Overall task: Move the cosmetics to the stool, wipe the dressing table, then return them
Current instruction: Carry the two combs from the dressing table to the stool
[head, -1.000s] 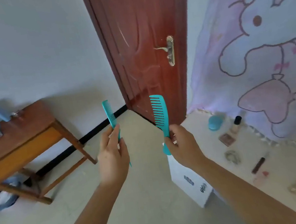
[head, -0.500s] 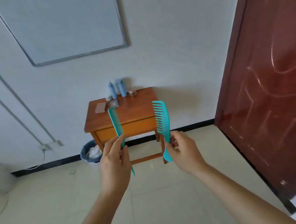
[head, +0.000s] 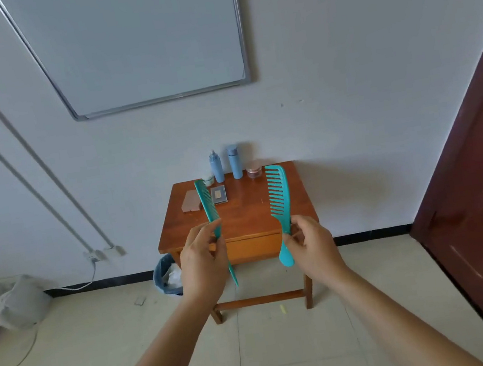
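left hand [head: 203, 260] pinches fine comb [head: 207, 206] mid-length | right hand [head: 312, 244] pinches wide comb [head: 279, 196] at handle | I judge both light, stiff plastic (teeth snappable)

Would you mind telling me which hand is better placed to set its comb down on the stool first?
Right, probably. The right hand holds its wide-tooth comb in line with the bare right side of the stool; the left hand holds its fine comb in front of the palettes.

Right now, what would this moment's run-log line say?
left hand: holds fine-tooth comb | right hand: holds wide-tooth comb | wooden stool: blue bottles, pink jar on top | combs: not yet set down
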Available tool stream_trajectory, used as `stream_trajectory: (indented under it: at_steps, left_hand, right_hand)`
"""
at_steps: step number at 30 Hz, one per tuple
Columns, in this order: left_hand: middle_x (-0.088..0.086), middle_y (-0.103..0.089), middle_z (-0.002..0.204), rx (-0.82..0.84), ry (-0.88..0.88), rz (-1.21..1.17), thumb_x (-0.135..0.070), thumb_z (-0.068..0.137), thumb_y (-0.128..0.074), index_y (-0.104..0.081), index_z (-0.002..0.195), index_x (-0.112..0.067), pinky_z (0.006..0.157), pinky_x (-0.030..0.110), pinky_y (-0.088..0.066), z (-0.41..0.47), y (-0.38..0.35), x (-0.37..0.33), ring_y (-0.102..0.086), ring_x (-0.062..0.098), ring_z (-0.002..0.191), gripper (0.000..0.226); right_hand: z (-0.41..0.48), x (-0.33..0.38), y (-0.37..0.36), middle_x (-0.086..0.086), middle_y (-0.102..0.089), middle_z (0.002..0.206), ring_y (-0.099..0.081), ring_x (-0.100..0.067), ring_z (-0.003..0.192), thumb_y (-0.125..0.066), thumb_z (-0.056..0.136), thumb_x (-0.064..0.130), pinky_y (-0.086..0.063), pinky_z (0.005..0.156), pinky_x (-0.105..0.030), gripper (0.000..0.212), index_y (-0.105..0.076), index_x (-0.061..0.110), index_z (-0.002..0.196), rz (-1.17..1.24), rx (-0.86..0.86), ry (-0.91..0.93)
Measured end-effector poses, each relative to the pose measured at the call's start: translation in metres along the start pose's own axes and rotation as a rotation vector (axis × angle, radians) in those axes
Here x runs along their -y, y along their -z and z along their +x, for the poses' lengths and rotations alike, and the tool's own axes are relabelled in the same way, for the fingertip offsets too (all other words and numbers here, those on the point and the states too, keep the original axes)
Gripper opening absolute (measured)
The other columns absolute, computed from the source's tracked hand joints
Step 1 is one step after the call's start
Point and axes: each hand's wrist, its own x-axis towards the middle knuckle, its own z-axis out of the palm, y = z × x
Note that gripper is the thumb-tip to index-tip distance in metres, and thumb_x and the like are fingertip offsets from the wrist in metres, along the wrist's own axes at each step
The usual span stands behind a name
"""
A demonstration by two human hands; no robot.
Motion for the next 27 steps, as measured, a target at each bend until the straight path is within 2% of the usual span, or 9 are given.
stream_trajectory:
  at_steps: [5,10,13,16,22,25,27]
  left_hand:
    - [-0.01,-0.056,0.111,0.046,0.063,0.023,-0.012,0.093,-0.062,-0.062,0.123,-0.023,0.055,0.001,-0.044,0.104,-0.043,0.008,-0.058,0.004,0.086,0.032]
    - [-0.012,-0.056,0.11,0.039,0.121,-0.01,-0.013,0.092,-0.064,-0.062,0.121,-0.025,0.054,0.001,-0.045,0.174,-0.073,0.032,-0.06,0.005,0.087,0.031]
    - [-0.014,-0.055,0.113,0.061,0.163,-0.013,-0.013,0.092,-0.063,-0.061,0.122,-0.025,0.054,0.004,-0.047,0.207,-0.098,0.056,-0.061,0.006,0.09,0.032]
    - [-0.013,-0.055,0.113,0.123,0.208,-0.008,-0.012,0.093,-0.062,-0.062,0.122,-0.025,0.058,0.006,-0.05,0.237,-0.128,0.084,-0.061,0.009,0.091,0.031]
    - [-0.008,-0.064,0.111,0.26,0.32,-0.017,-0.013,0.091,-0.064,-0.065,0.119,-0.02,0.06,0.0,-0.045,0.306,-0.2,0.148,-0.058,-0.002,0.085,0.028]
    - [-0.004,-0.065,0.115,0.365,0.38,-0.004,-0.013,0.093,-0.063,-0.064,0.12,-0.02,0.061,0.002,-0.047,0.341,-0.236,0.182,-0.06,0.003,0.086,0.028]
    - [-0.002,-0.064,0.119,0.446,0.411,0.013,-0.012,0.093,-0.061,-0.062,0.121,-0.02,0.07,0.009,-0.05,0.358,-0.256,0.203,-0.061,0.008,0.096,0.029]
  right_hand:
    - [0.111,-0.016,-0.014,0.016,-0.059,0.102,-0.062,-0.004,0.091,-0.066,0.093,0.03,-0.055,0.076,-0.018,0.024,-0.057,0.029,0.115,0.012,0.039,-0.046]
    - [0.19,-0.022,-0.032,0.022,-0.057,0.1,-0.06,0.004,0.087,-0.065,0.093,0.034,-0.045,0.058,-0.001,0.023,-0.052,0.037,0.112,0.02,0.126,-0.081]
    - [0.23,-0.037,-0.048,0.018,-0.059,0.103,-0.061,0.002,0.089,-0.066,0.093,0.032,-0.047,0.064,-0.004,0.026,-0.055,0.031,0.116,0.02,0.17,-0.111]
    - [0.264,-0.059,-0.067,0.019,-0.058,0.102,-0.061,-0.001,0.088,-0.066,0.093,0.031,-0.047,0.064,-0.005,0.026,-0.055,0.032,0.115,0.007,0.232,-0.181]
    - [0.33,-0.116,-0.109,0.018,-0.06,0.097,-0.062,-0.004,0.089,-0.07,0.091,0.029,-0.049,0.068,-0.009,0.024,-0.061,0.028,0.113,-0.104,0.338,-0.345]
    - [0.363,-0.143,-0.132,0.016,-0.062,0.099,-0.064,-0.007,0.095,-0.07,0.091,0.026,-0.05,0.073,-0.012,0.024,-0.062,0.024,0.114,-0.155,0.389,-0.457]
    - [0.382,-0.158,-0.148,0.014,-0.064,0.102,-0.065,-0.008,0.097,-0.069,0.091,0.027,-0.051,0.073,-0.013,0.023,-0.062,0.024,0.113,-0.197,0.438,-0.525]
